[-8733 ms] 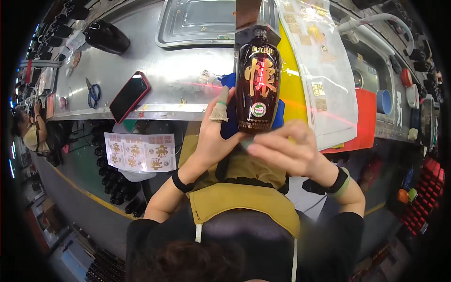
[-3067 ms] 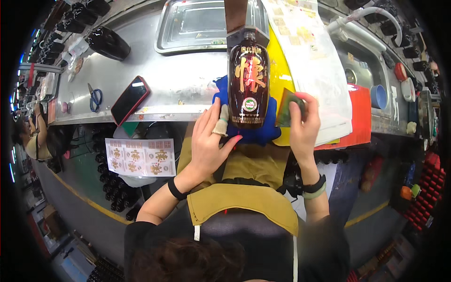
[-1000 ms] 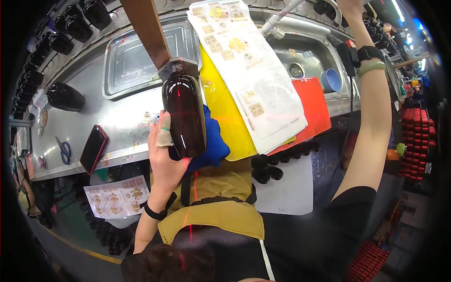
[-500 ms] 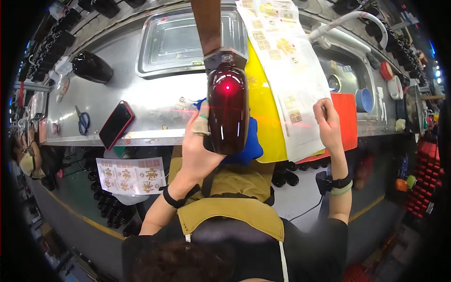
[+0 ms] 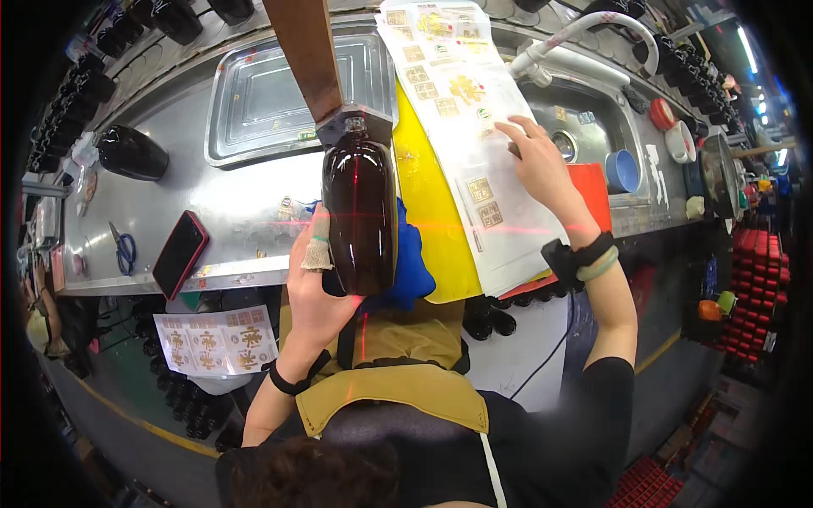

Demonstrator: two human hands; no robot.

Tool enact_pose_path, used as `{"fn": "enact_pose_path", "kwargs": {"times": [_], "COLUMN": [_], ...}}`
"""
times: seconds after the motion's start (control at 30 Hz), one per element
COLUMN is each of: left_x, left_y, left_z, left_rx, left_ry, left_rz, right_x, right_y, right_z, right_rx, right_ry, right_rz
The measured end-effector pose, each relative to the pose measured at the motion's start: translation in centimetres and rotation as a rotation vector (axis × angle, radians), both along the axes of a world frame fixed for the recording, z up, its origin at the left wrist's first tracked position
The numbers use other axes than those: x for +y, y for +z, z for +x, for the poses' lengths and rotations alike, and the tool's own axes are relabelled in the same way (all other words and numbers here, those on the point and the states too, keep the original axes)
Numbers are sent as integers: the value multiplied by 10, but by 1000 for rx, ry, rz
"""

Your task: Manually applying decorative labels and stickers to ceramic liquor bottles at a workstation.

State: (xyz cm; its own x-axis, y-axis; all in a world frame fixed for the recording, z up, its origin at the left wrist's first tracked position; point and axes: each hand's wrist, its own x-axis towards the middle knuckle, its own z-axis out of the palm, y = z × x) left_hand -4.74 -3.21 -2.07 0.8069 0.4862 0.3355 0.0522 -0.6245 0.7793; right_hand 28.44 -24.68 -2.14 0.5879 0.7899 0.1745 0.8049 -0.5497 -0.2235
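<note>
The left hand (image 5: 317, 295) cups the dark bottle (image 5: 362, 222) near frame centre; a loosened hold could let it slip. The right hand (image 5: 542, 166), fingers apart, is over printed sheets (image 5: 471, 154), upper right, which brushing could shift

Your L hand (image 5: 318, 300) holds dk bottle (image 5: 360, 220) at side & base, nr front edge of worktop (image 5: 229, 203), blue cloth (image 5: 412, 262) alongside; your R hand (image 5: 542, 165) is over decal sheets (image 5: 466, 140); phone (image 5: 180, 254) overlaps front edge, scissors (image 5: 125, 252) farther L; tray (image 5: 271, 102) nr back edge.
</note>
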Motion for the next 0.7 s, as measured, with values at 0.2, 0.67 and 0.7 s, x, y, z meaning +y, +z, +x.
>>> {"fn": "enact_pose_path", "kwargs": {"times": [0.2, 0.67, 0.7], "left_x": [0, 0, -1], "left_y": [2, 6, 7], "left_z": [0, 3, 3], "left_rx": [18, 52, 61], "left_ry": [-14, -15, -2], "left_rz": [18, 1, -1], "right_x": [12, -67, -69], "right_y": [-8, -50, -61], "right_z": [-1, 206, 216], "right_rx": [12, 237, 248], "right_ry": [-4, -972, -989], "right_rz": [-114, -300, -258]}}
